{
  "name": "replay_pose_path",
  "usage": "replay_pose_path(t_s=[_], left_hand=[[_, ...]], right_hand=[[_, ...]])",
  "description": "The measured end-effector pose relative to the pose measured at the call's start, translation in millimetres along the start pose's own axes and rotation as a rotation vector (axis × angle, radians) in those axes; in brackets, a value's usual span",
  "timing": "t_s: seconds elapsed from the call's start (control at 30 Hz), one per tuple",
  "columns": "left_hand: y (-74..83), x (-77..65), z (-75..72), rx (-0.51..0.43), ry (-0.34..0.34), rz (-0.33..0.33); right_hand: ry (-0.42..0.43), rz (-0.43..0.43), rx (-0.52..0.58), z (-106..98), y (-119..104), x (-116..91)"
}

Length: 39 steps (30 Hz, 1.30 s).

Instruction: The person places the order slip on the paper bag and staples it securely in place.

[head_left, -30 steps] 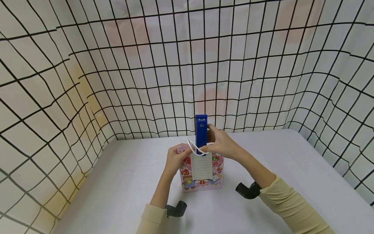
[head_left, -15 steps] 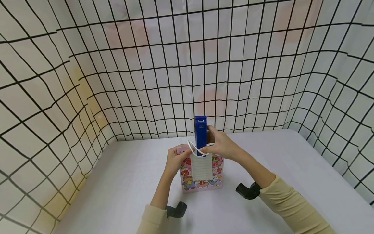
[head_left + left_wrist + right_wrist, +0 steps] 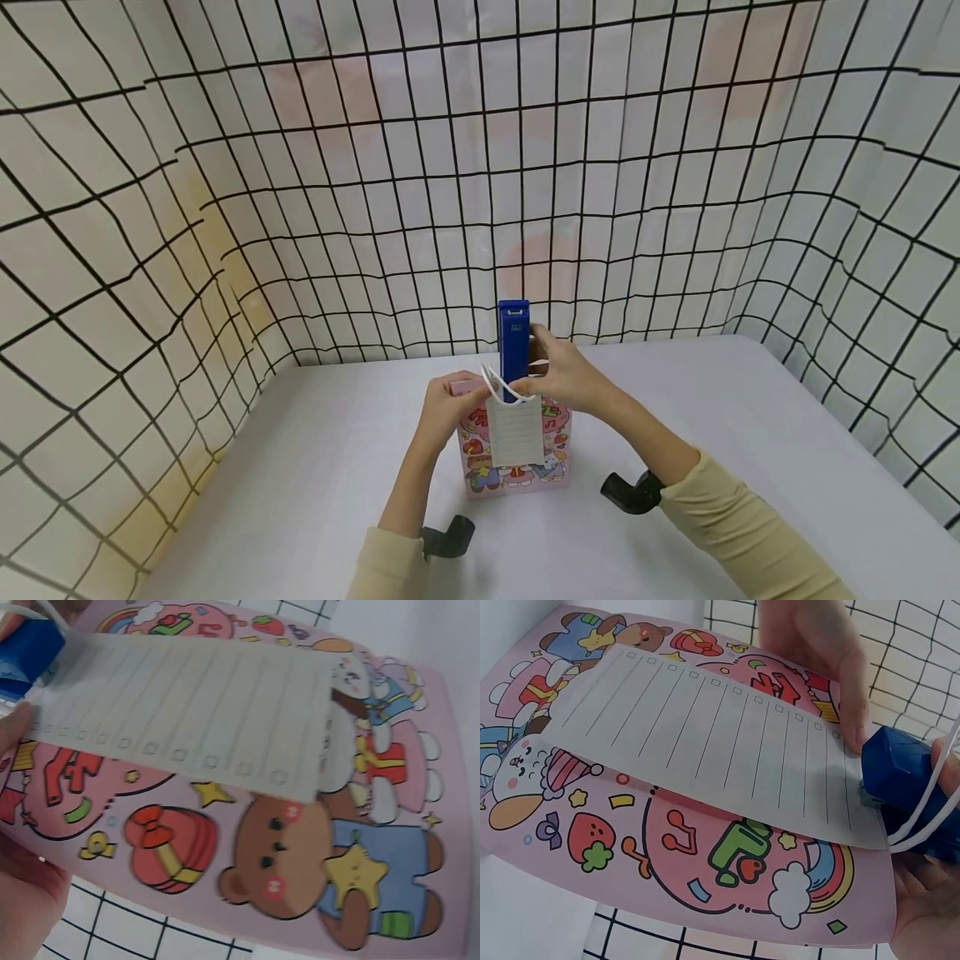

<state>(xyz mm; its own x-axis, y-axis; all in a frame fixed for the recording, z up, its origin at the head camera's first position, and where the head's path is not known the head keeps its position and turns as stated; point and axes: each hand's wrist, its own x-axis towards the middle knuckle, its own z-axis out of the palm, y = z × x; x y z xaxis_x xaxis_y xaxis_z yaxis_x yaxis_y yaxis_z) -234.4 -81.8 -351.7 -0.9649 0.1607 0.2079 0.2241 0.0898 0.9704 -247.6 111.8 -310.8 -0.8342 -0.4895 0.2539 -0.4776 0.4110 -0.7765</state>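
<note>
In the head view a pink gift bag with cartoon animals stands upright on the table. A lined sheet of paper with small checkboxes lies against its front, its top end near the bag's rim. My left hand pinches the bag's rim at the left, with the thumb at the paper's top end. My right hand grips a blue stapler, held upright with its nose down at the top end of the paper. The right wrist view shows the stapler's nose touching or overlapping the paper's end; its jaws are partly hidden.
The bag's white cord handle loops in front of the stapler. A white table spreads around the bag. Black grid netting rises at the back and both sides. Black wrist mounts sit at both sleeves.
The head view has shifted slightly, so everything sits a little lower in it. Both hands keep their hold on the bag and the stapler.
</note>
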Motion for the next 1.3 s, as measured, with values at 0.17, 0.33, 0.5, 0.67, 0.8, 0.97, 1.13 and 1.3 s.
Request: replay_pose_path(t_s=[0.17,0.33,0.5,0.67,0.8,0.97,1.13,1.3], left_hand=[[-5.7,8.1,-4.6,0.105,-0.043,0.025],[-0.7,9.2,-9.3,0.268,-0.136,0.06],[15.6,6.0,-6.0,0.485,-0.184,0.063],[23.0,6.7,1.3,0.723,-0.173,0.149],[25.0,7.2,5.6,0.794,-0.16,0.204],[25.7,7.8,9.9,0.883,-0.141,0.248],[27.7,8.2,12.6,0.967,-0.098,0.314],[25.7,8.6,14.3,0.99,-0.055,0.37]], right_hand=[[-0.006,-0.001,-0.007,0,1,0],[-0.016,0.0,-0.003,-1,1,-2],[-0.016,-0.016,-0.012,-1,0,-3],[-0.023,-0.024,-0.013,0,0,-5],[-0.026,-0.02,-0.009,0,-1,-5],[-0.013,-0.01,-0.034,2,-1,-5],[0.015,-0.011,-0.049,8,-4,-4],[0.049,0.012,-0.041,15,-8,-5]])
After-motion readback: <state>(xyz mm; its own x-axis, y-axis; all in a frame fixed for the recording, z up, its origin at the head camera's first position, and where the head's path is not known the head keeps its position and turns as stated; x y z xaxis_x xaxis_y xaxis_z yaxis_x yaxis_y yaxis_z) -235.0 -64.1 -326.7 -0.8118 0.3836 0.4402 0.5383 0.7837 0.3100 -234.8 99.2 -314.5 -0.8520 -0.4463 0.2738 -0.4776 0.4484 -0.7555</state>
